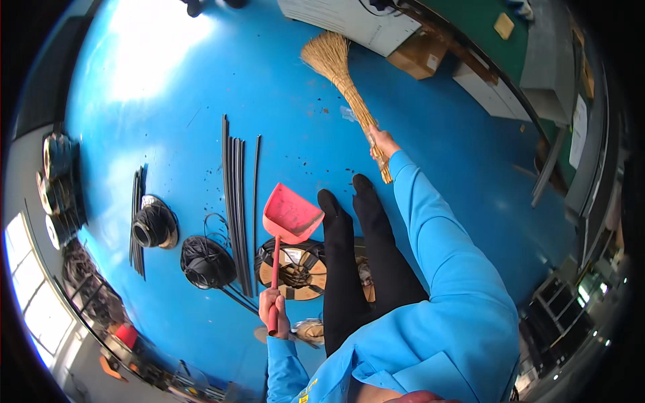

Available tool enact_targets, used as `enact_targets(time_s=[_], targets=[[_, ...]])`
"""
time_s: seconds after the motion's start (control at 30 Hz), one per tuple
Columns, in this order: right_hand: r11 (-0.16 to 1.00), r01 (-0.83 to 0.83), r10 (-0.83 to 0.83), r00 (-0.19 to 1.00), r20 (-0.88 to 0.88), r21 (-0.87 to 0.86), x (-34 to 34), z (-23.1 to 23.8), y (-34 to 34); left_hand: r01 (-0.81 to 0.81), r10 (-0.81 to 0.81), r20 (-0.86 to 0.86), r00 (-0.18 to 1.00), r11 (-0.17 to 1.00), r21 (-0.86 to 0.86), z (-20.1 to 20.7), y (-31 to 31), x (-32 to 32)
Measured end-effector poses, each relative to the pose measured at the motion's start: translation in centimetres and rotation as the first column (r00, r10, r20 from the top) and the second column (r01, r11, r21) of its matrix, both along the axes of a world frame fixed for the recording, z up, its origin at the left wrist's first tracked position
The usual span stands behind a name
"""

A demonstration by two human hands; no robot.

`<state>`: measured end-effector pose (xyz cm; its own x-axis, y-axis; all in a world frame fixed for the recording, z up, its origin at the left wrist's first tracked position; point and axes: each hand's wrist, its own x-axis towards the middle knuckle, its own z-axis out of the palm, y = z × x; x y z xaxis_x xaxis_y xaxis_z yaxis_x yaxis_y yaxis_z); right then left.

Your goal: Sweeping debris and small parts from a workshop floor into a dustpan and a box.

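Observation:
My left hand (273, 313) is closed round the handle of a pink long-handled dustpan (290, 213), whose pan lies to the left of my feet. A little greyish dirt shows inside its front edge. My right hand (383, 144) grips the handle of a straw broom (345, 79) near its lower end. The broom's bristles spread away from me, close to a white panel at the back. Dark bits of debris (324, 110) are scattered on the blue floor (282, 87) between broom and dustpan. Near the broom handle lies a clear plastic scrap (347, 113).
Long black rods (235, 195) lie left of the dustpan. Beyond them are black cable coils (208, 262) and a spool (153, 226). A cable reel (302, 272) stands by my legs. At the far right are a cardboard box (418, 54) and a green-topped table (480, 30).

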<state>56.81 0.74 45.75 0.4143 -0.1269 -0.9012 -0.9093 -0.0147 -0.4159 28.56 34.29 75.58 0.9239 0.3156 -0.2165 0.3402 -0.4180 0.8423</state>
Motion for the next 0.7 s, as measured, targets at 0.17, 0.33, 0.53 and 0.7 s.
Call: enact_targets(time_s=[0.17,0.33,0.53,0.7], targets=[[0.969,0.233,-0.227,0.970,-0.083,0.084,-8.8,1.1,1.8,0.103,-0.104,-0.047,0.993,0.995,-0.007,-0.1,2.0,1.7],[0.926,0.265,-0.249,0.964,-0.094,0.267,-16.6,8.1,6.0,0.183,-0.183,-0.076,0.980,0.983,-0.005,0.7,3.7,3.6],[0.960,0.217,-0.226,0.974,0.032,0.177,-14.9,10.1,4.4,0.289,-0.290,-0.011,0.957,0.957,-0.015,1.3,4.4,5.3],[0.952,0.295,-0.296,0.955,-0.006,0.081,-10.2,5.1,0.2,0.378,-0.378,0.045,0.925,0.926,0.007,1.4,4.1,6.6]])
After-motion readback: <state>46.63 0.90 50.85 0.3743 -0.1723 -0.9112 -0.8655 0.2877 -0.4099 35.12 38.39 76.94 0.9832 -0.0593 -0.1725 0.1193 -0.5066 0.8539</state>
